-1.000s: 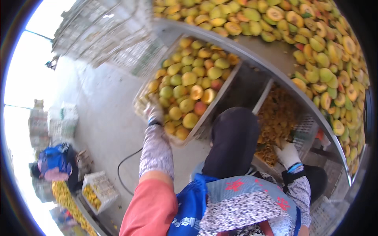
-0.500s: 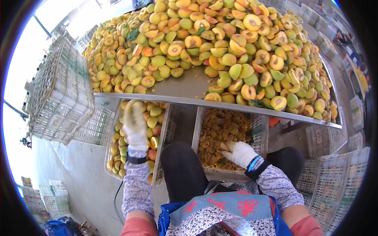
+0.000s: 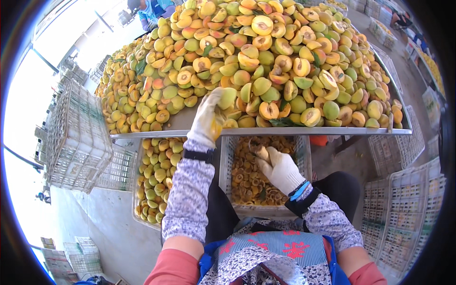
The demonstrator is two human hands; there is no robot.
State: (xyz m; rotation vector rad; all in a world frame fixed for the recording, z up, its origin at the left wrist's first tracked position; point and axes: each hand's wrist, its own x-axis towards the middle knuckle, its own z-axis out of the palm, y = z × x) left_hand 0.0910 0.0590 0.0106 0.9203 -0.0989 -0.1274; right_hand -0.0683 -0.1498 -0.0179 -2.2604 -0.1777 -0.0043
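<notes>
My left hand point(image 3: 207, 118), in a pale work glove, is raised at the metal table's near edge. Its fingers are closed on a yellow-green peach half point(image 3: 227, 98) in front of the heap of halved peaches point(image 3: 270, 61). More yellow shows at the palm, but I cannot tell whether it is fruit or stained glove. My right hand point(image 3: 280, 171), gloved in white, grips a small wooden-handled pitting tool point(image 3: 261, 152). A curved metal end seems to show at its tip. This hand hovers over a crate point(image 3: 304, 156) of brown-orange pits and scraps point(image 3: 244, 178).
The metal table point(image 3: 266, 131) has a raised front rim. Below it at left stands a crate of peach halves point(image 3: 154, 178). White plastic crates are stacked at left point(image 3: 78, 137) and right point(image 3: 401, 209). Another person point(image 3: 154, 12) is beyond the heap.
My left hand has gone from above the left crate up and right to the table edge, where it now holds a peach half. My right hand with the tool has risen slightly.
</notes>
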